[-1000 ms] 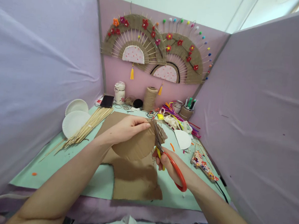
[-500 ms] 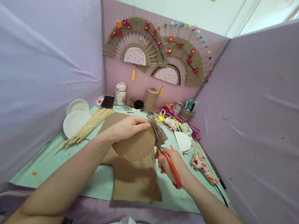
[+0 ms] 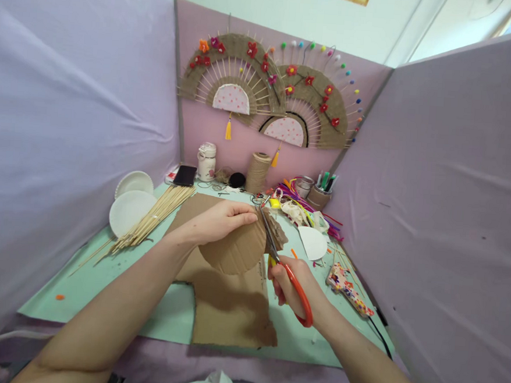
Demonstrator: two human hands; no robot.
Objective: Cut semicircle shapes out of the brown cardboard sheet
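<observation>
My left hand [image 3: 218, 221] pinches the top edge of a rounded piece of brown cardboard [image 3: 234, 251], held above the table. My right hand [image 3: 290, 281] grips orange-handled scissors [image 3: 283, 269], whose blades run up along the right edge of that rounded piece. A ragged cardboard offcut [image 3: 276, 231] hangs just right of the blades. Beneath both hands a larger brown cardboard sheet [image 3: 227, 306] lies flat on the mint-green mat [image 3: 101, 268].
Two white paper plates [image 3: 130, 203] and a bundle of bamboo skewers [image 3: 155, 216] lie at the left. A twine spool [image 3: 257, 171], jar [image 3: 206, 160], phone, pipe cleaners [image 3: 301, 197] and pen cup [image 3: 319, 193] crowd the back. A white semicircle [image 3: 313, 242] and glue gun [image 3: 349, 285] lie right. Purple partitions enclose the table.
The scissor handles have closed a little and my right hand has shifted slightly along the cardboard edge. My left hand keeps its pinch on the rounded piece.
</observation>
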